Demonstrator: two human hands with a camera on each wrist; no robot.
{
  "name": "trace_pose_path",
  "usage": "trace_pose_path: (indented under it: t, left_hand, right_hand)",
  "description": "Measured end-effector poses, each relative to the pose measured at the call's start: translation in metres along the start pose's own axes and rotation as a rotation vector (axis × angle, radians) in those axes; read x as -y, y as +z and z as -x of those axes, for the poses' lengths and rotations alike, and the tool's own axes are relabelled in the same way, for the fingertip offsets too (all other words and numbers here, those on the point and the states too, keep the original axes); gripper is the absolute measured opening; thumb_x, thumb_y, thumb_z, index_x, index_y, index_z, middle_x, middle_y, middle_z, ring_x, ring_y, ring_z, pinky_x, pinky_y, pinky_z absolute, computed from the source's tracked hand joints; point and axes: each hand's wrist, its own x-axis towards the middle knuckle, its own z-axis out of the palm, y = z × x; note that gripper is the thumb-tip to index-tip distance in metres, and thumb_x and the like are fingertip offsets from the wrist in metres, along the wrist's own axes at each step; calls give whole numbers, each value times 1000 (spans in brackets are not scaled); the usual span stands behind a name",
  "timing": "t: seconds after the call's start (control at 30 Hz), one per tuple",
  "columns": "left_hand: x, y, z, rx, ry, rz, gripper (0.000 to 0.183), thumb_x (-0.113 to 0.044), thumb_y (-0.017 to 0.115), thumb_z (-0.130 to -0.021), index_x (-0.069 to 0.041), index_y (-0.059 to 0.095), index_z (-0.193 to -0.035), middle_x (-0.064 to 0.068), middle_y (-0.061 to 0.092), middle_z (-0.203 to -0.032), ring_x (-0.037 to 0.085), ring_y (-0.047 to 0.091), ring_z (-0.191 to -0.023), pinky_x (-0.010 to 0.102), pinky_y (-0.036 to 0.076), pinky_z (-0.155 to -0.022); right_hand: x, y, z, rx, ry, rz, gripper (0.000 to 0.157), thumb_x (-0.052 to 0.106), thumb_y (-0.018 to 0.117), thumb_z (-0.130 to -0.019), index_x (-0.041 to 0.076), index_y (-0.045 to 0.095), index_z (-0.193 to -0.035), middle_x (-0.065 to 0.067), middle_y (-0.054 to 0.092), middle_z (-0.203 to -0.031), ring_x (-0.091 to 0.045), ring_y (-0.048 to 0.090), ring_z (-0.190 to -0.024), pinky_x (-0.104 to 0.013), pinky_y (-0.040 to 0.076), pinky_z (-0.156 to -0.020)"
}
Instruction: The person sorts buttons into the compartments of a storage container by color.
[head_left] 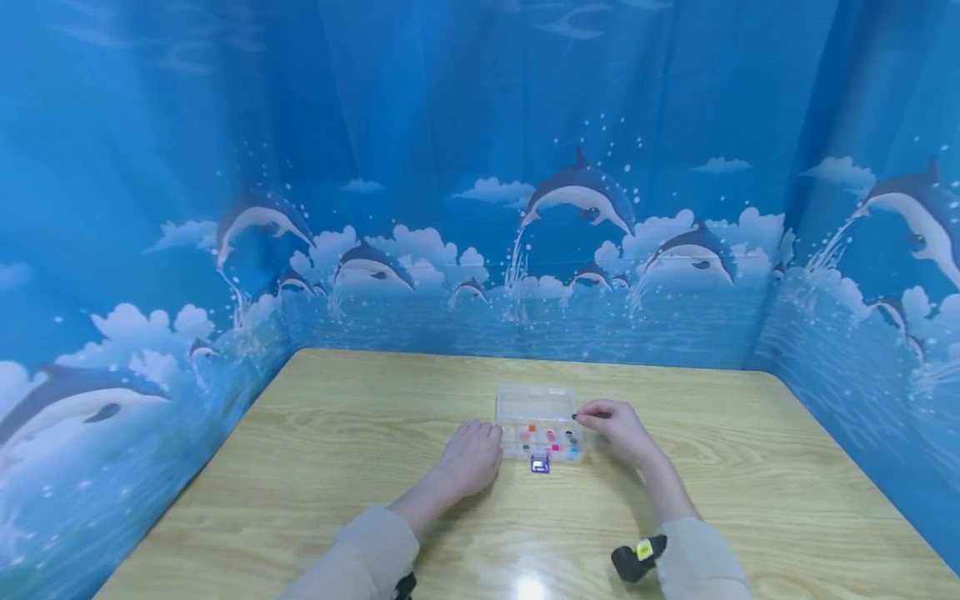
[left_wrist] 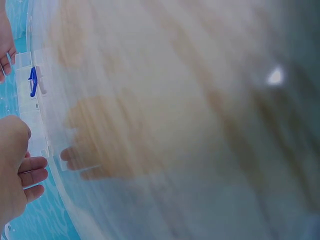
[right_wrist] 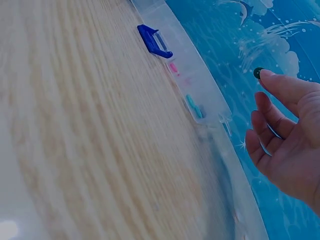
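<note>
A clear plastic compartment box (head_left: 510, 454) lies on the table with its lid (head_left: 536, 403) raised at the back. Small pieces in orange, pink, black and light blue sit in its compartments. At the box's left end, my left hand (head_left: 471, 457) grips the edge, thumb and fingers around the corner in the left wrist view. Beyond the right end, my right hand (head_left: 621, 429) pinches a small dark green button (right_wrist: 258, 73) between thumb and forefinger, above the table. The other fingers (right_wrist: 270, 117) of that hand curl loosely. A blue latch (head_left: 540, 463) juts from the box's front.
The wood-grain table (head_left: 360, 417) stretches around the box on all sides. Blue dolphin-print curtains (head_left: 465, 208) hang behind it and along both sides. A black wrist device (head_left: 637, 559) with a yellow label sits by the right sleeve.
</note>
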Motion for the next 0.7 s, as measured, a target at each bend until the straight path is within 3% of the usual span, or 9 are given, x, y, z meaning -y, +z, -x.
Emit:
trace_pose_path:
  t: [0.33, 0.7]
  left_hand:
    - [-1, 0, 0, 4, -2, -8, 26, -25, 48, -94, -4, 54, -110, 6, 57, -94, 18, 52, -87, 30, 45, -80]
    - [0, 0, 0, 4, -3, 5, 27, -25, 48, -94, -4, 54, -109, 6, 57, -94, 18, 52, -86, 30, 45, -79]
  right_hand:
    - [6, 12, -2, 8, 38, -19, 19, 13, 67, -83, 1, 68, -98, -10, 64, -101, -27, 55, -99, -44, 42, -90]
    - [14, 19, -3, 46, 12, -6, 20, 15, 65, -85, 0, 68, -99, -8, 64, -99, -23, 57, -94, -39, 46, -84]
